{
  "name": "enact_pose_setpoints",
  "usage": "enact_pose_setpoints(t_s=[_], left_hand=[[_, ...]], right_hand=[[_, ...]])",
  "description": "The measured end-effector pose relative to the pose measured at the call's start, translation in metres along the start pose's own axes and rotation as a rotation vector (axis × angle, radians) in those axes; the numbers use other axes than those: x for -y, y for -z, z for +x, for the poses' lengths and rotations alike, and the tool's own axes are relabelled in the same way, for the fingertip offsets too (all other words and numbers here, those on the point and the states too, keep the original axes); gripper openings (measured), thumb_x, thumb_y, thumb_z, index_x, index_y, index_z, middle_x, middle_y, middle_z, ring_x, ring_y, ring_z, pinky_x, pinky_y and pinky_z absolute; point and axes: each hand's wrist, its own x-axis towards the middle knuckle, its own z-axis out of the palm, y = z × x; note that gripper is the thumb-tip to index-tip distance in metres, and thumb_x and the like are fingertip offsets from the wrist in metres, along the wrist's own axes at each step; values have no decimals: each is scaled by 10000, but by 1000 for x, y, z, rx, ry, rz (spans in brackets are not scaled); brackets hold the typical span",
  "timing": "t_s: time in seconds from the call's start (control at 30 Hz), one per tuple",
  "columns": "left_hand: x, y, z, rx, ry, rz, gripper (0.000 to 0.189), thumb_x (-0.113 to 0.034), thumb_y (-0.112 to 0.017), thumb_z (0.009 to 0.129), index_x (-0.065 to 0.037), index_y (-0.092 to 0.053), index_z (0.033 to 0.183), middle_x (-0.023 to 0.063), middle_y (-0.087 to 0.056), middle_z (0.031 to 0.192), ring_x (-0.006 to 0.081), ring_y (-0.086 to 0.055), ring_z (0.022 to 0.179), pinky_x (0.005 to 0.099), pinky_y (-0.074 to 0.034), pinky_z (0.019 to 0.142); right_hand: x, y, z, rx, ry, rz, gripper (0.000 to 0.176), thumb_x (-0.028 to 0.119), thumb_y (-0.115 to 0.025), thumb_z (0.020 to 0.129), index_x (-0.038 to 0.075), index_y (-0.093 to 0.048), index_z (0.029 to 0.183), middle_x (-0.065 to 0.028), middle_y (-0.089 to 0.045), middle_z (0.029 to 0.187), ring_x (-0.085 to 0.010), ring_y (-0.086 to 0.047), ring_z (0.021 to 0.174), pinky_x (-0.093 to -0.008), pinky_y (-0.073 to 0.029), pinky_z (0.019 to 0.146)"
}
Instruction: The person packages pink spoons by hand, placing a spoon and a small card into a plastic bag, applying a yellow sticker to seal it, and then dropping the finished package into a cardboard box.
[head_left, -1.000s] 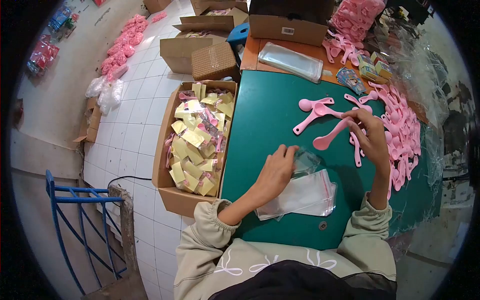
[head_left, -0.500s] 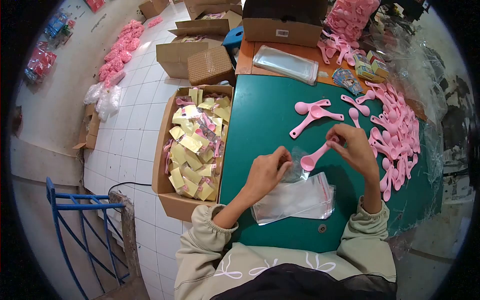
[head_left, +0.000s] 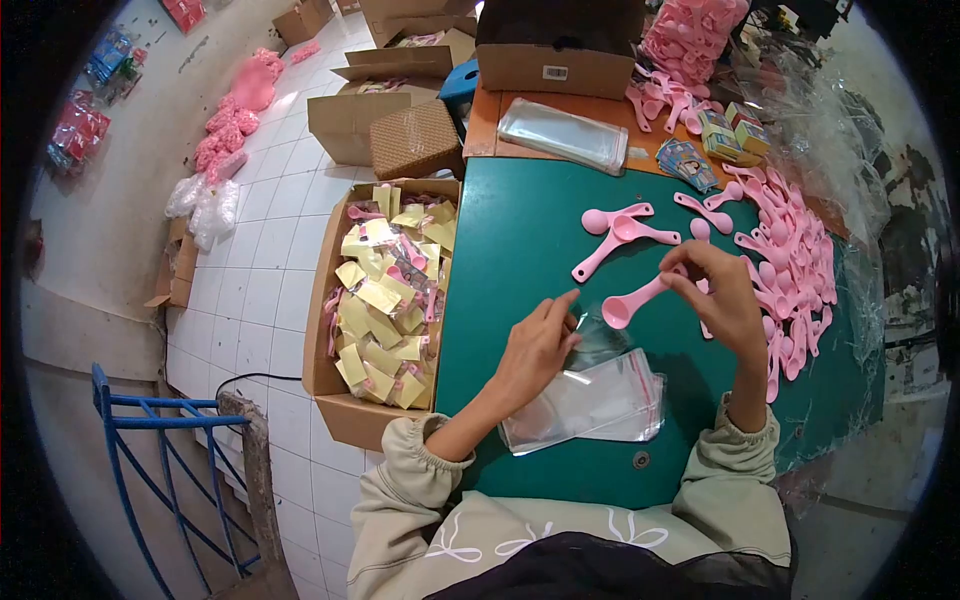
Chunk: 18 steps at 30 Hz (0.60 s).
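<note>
My right hand (head_left: 718,295) pinches a pink plastic measuring spoon (head_left: 620,309) by the end of its handle, bowl pointing left. Close to that bowl, my left hand (head_left: 540,345) has its fingers bent on a clear plastic bag (head_left: 603,342), the index finger stretched somewhat forward. Beneath lies a stack of flat clear bags (head_left: 595,405) on the green table. Beyond my hands, a few pink spoons (head_left: 625,230) lie crossed over one another. A large heap of pink spoons (head_left: 795,265) spreads to the right.
Left of the green table (head_left: 520,240) stands a carton (head_left: 345,425) of packed bags with yellow cards. At the back are a pack of clear bags (head_left: 563,135), picture cards (head_left: 686,163), small boxes (head_left: 733,133) and a large cardboard box (head_left: 555,72). A blue metal rack (head_left: 170,421) stands at left.
The spoon in my right hand has shifted slightly up, away from the bag. My left hand's index finger has stretched forward. The whole view has shifted a little.
</note>
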Motion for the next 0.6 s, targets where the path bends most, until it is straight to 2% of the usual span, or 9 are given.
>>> enact_pose_setpoints(t_s=[0.13, 0.23, 0.33, 0.43, 0.53, 0.6], left_hand=[[1, 3, -1, -29, -15, -142, 457, -21, -679, 752, -29, -526, 1183, 108, -586, 885, 193, -609, 713, 311, -500, 657], [-1, 6, 1, 20, -18, -67, 342, -39, -669, 773, -35, -574, 1101, 108, -609, 900, 199, -619, 747, 304, -497, 640], [-1, 6, 2, -40, -98, 48, 254, -62, -660, 794, -45, -589, 1037, 103, -634, 836, 209, -622, 693, 305, -490, 598], [-1, 3, 1, 9, 2, -21, 186, -73, -647, 810, -45, -581, 982, 105, -658, 799, 217, -623, 626, 308, -479, 561], [-5, 3, 1, 11, -10, -39, 162, -68, -638, 816, -36, -571, 960, 116, -669, 800, 222, -632, 596, 315, -475, 545], [-8, 7, 1, 3, 24, -33, 146, -64, -625, 825, -20, -561, 949, 120, -672, 821, 214, -649, 648, 301, -487, 572]], right_hand=[[-6, 7, 2, 83, -78, 81, 80, 49, -628, 814, -12, -594, 853, -3, -539, 713, -54, -502, 651, -200, -424, 590], [-13, 4, 1, 106, -73, 161, 117, 33, -627, 807, -14, -581, 904, -30, -555, 681, -69, -518, 607, -220, -416, 548], [-12, 2, 0, 126, -87, 240, 165, 44, -633, 808, -7, -564, 949, -38, -572, 689, -70, -549, 627, -224, -436, 559], [-4, -1, 2, 102, -163, 284, 191, 51, -640, 805, -5, -541, 958, -50, -585, 693, -83, -581, 641, -232, -450, 561], [-14, -11, 9, 79, -162, 142, 168, 48, -631, 807, -8, -521, 921, -83, -596, 694, -134, -600, 630, -258, -449, 558], [-28, -17, 9, 42, -78, 23, 151, 43, -620, 812, -13, -510, 899, -105, -592, 692, -170, -600, 621, -279, -449, 560]])
